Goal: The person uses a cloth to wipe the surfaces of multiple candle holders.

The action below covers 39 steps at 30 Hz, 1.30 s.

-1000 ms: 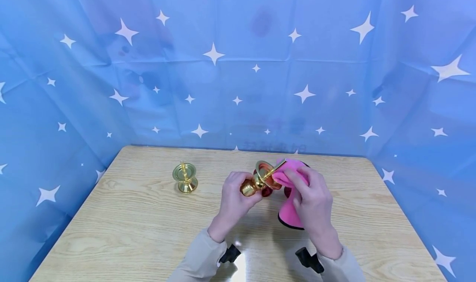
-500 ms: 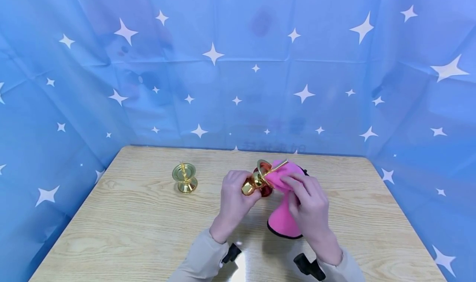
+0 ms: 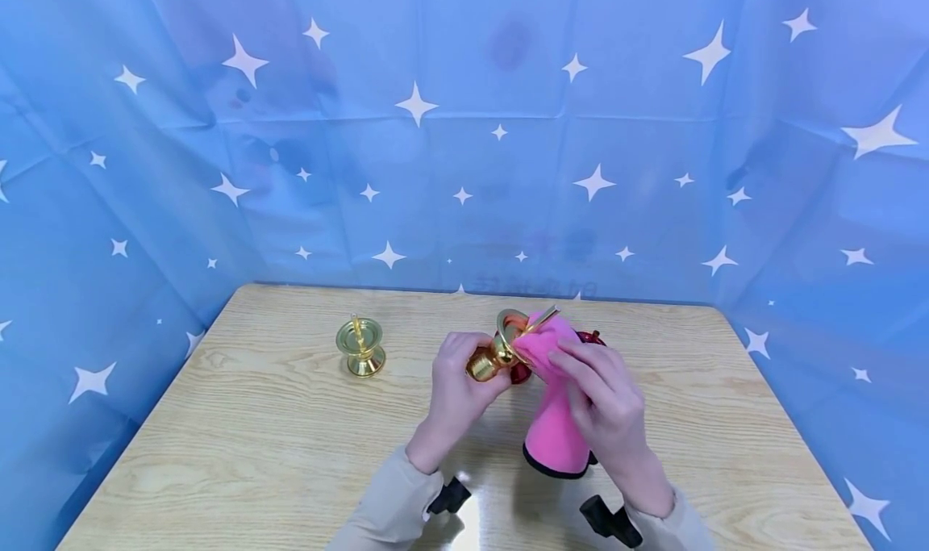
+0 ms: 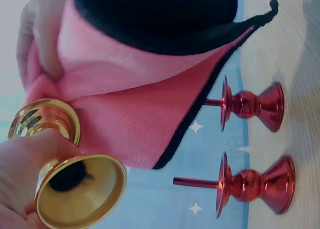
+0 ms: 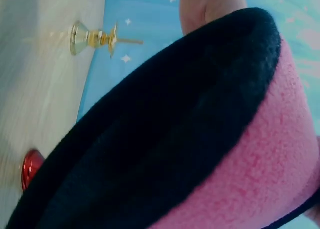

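My left hand [image 3: 460, 386] grips a gold candlestick [image 3: 485, 363] around its stem and base. It is tilted, its dish and spike leaning up to the right; in the left wrist view the hollow underside of its base [image 4: 82, 194] faces the camera. Between the fingers of my right hand [image 3: 610, 394] is a pink cloth [image 3: 557, 434] with black edging, bunched against the candlestick's dish and spike. The cloth's lower end hangs down over the table. Seen from the right wrist, the cloth's dark inner side and pink face [image 5: 260, 154] fill much of the view and hide the held candlestick.
A second gold candlestick [image 3: 365, 359] stands upright at the table's left. Two red candlesticks, one nearer [image 4: 257, 184] and one partly behind the cloth [image 4: 270, 106], stand beyond my hands. The wooden table [image 3: 254, 430] ends at a blue starred curtain [image 3: 464, 156].
My right hand has shifted the cloth leftward over the dish and along the spike, and the cloth's hanging end has swung. The left hand keeps its grip, with the candlestick turning slightly.
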Each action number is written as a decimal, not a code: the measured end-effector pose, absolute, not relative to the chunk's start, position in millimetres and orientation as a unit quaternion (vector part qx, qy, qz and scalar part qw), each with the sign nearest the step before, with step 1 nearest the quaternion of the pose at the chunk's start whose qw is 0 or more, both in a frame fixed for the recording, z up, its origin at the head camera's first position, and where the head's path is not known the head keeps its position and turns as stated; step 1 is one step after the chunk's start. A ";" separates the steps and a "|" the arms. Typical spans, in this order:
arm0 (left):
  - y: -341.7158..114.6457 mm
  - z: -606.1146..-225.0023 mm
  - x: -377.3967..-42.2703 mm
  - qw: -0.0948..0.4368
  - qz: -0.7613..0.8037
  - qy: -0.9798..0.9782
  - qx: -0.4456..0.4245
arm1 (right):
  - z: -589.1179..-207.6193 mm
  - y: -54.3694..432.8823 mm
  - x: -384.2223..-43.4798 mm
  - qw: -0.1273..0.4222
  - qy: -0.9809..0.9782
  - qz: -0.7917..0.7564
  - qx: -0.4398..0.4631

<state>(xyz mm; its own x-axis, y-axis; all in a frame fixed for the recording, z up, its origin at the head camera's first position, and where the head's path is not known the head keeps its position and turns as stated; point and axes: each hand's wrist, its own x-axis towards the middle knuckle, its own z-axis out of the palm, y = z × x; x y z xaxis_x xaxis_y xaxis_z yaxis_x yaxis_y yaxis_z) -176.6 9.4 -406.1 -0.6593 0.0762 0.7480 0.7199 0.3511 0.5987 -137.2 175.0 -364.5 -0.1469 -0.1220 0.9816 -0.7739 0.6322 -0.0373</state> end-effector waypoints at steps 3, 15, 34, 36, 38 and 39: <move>7.5 -405.0 -175.5 0.286 -0.525 -0.753 -0.273 | -364.2 181.6 -140.6 0.564 -0.706 0.281 0.324; 4.5 -400.1 -171.6 0.166 -0.574 -0.753 -0.274 | -364.7 193.0 -156.6 0.586 -0.689 0.310 0.294; 8.1 -405.0 -178.1 0.284 -0.506 -0.769 -0.267 | -359.6 195.3 -134.5 0.492 -0.765 0.226 0.348; 8.4 -405.4 -178.9 0.302 -0.482 -0.777 -0.271 | -358.2 192.0 -131.5 0.489 -0.762 0.259 0.336; 8.6 -405.5 -179.4 0.321 -0.455 -0.784 -0.274 | -357.5 187.6 -128.6 0.496 -0.756 0.298 0.307; 8.8 -405.3 -179.3 0.330 -0.442 -0.788 -0.275 | -357.2 185.0 -127.1 0.501 -0.752 0.317 0.289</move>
<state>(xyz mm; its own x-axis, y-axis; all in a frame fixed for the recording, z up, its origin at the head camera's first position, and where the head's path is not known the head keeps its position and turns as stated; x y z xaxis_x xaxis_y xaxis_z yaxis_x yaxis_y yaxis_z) -179.3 8.8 -405.3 -0.6309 0.1406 0.7631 0.7244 0.4590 0.5143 -127.1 185.0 -357.2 -0.3311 -0.1164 0.9364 -0.7517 0.6324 -0.1872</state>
